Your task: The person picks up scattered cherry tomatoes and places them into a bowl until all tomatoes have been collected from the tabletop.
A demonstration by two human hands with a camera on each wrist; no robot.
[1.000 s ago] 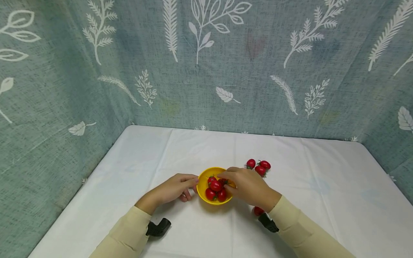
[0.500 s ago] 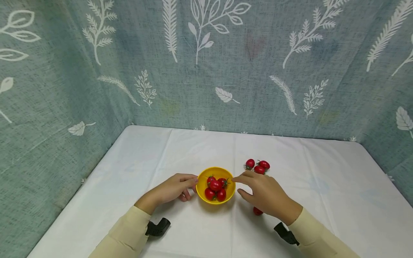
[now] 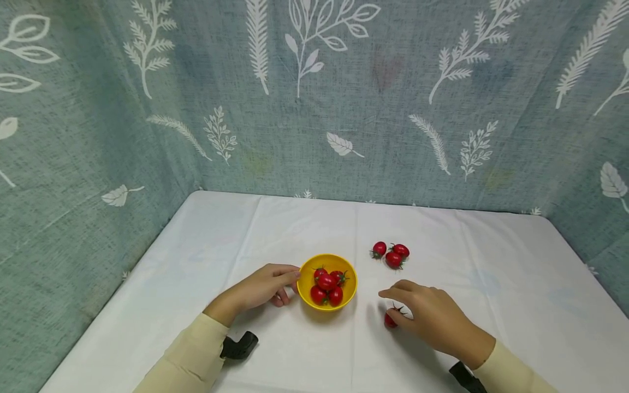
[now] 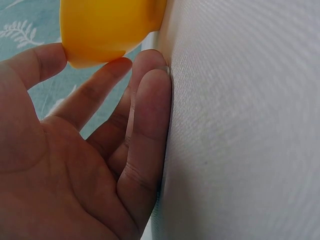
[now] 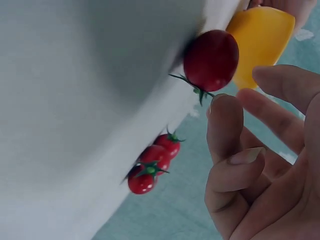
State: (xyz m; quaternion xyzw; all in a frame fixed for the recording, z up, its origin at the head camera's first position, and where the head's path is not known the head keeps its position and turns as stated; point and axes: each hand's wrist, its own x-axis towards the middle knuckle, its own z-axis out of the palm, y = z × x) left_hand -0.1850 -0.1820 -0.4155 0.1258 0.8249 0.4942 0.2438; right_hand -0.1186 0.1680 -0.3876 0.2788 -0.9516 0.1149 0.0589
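Observation:
The left hand (image 3: pixel 267 286) rests beside a yellow bowl (image 3: pixel 303 297), its thumb at the rim and another fingertip against the outer wall in the left wrist view. Several red cherry tomatoes (image 3: pixel 326 281) with green stems lie in the bowl. The right hand (image 3: pixel 432 316) is over a single cherry tomato (image 5: pixel 211 60) right of the bowl, thumb and forefinger parted around it. In the right wrist view, a fingertip is close to its stem; whether they touch I cannot tell. The thumb partly hides this tomato in the head view.
Three more cherry tomatoes (image 3: pixel 394 259) lie grouped behind the right hand. White cloth (image 3: pixel 236 229) covers the table. A green leaf-patterned curtain (image 3: pixel 275 136) hangs at the back and sides. Each wrist carries a black device (image 3: pixel 239 345).
The right hand has left the tomatoes in the bowl and moved right and nearer, to the single tomato on the cloth. The left hand has stayed at the bowl.

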